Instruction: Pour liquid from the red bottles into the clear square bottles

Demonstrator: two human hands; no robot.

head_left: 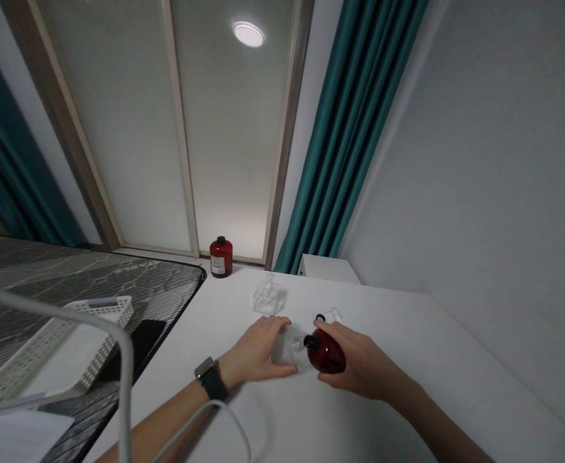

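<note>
My left hand [267, 350], a dark watch on its wrist, is closed around a clear bottle [289, 347] on the white table [205, 392]. My right hand [359, 360] grips a dark red bottle [328, 352], tilted so its uncapped neck points left over the clear bottle's top. Whether liquid is flowing cannot be seen. By my right fingertips is a small black cap [320, 317], with a clear piece [333, 314], perhaps a pump head, just behind it. Farther back stands another clear bottle [269, 296]. A labelled red bottle [221, 258] with a black cap stands upright near the far edge.
On the left, a patterned mattress [176, 276] carries a white perforated basket [94, 360] and a flat black item [147, 334]. A pale curved tube [126, 386] crosses the left foreground. Behind the table are a teal curtain [340, 148] and a white cabinet [330, 269].
</note>
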